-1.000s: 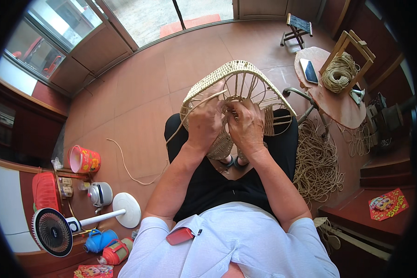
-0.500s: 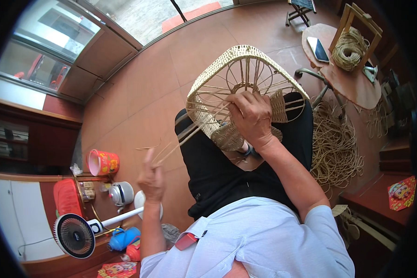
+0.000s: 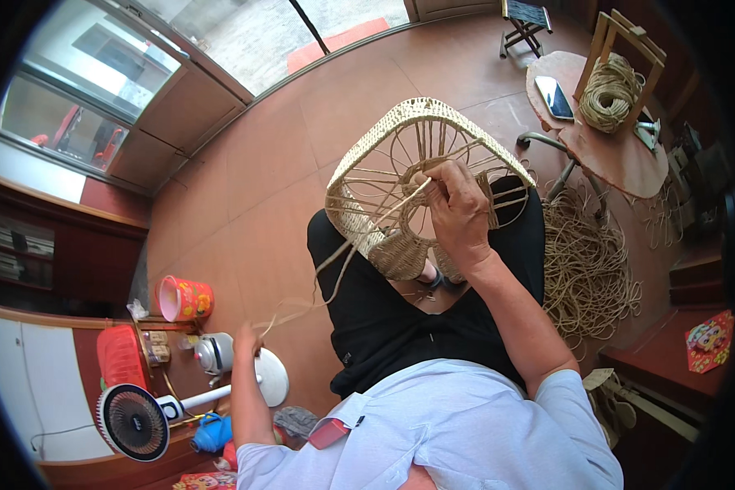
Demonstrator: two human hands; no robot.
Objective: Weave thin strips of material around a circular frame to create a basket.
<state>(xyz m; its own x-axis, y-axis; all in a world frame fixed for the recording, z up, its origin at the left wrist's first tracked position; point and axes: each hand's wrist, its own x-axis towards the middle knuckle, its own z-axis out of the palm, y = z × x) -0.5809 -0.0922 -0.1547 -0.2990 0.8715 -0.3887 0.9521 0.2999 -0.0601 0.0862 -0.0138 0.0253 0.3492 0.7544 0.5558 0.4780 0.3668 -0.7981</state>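
The right hand's (image 3: 459,204) thumb and forefinger pinch a pale cord (image 3: 390,211) above the frame's middle. Slack strands droop leftward to the left hand (image 3: 247,343), held low and well apart; its fingers look curled at the cord, but whether they grip it I cannot tell. The frame (image 3: 422,109), partly woven with a thick rim, rests on the person's dark trousers (image 3: 376,327), over the knees. To the right, a heap of cord (image 3: 588,265) lies near a table (image 3: 584,140) bearing a phone (image 3: 554,98) and a coil (image 3: 611,96); a fan (image 3: 135,421) stands lower left
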